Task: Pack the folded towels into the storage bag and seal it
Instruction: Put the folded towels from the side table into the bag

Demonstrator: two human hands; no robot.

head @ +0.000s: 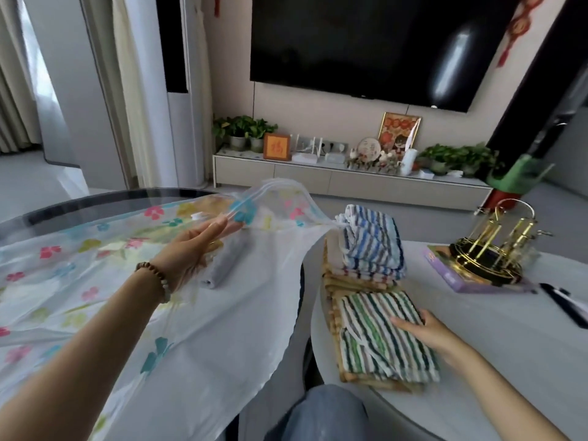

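Storage bag (197, 338) translucent white, printed with pink, teal and yellow flowers; rolled towel (222, 264) inside reads grey. Near towel (381, 335) striped green, grey and white, back stack (372, 246) striped blue, grey and white, bottom towels (331, 283) tan-yellow. Counter (509, 345) white, box (445, 270) purple, rack (490, 253) gold, bracelet (156, 280) brown beads.

Left hand (187, 249) fingertips sit behind the raised mouth of the storage bag (133, 313) and the film smears them, so contact there is unreadable. The bag runs off the left and bottom edges, and the hand half masks the grey towel (219, 268) inside. Right hand (426, 332) shows one digit on the green striped towel (375, 329), rest hidden at its edge — grip or rest, can't tell; the beige towels (331, 291) underneath show only edges.
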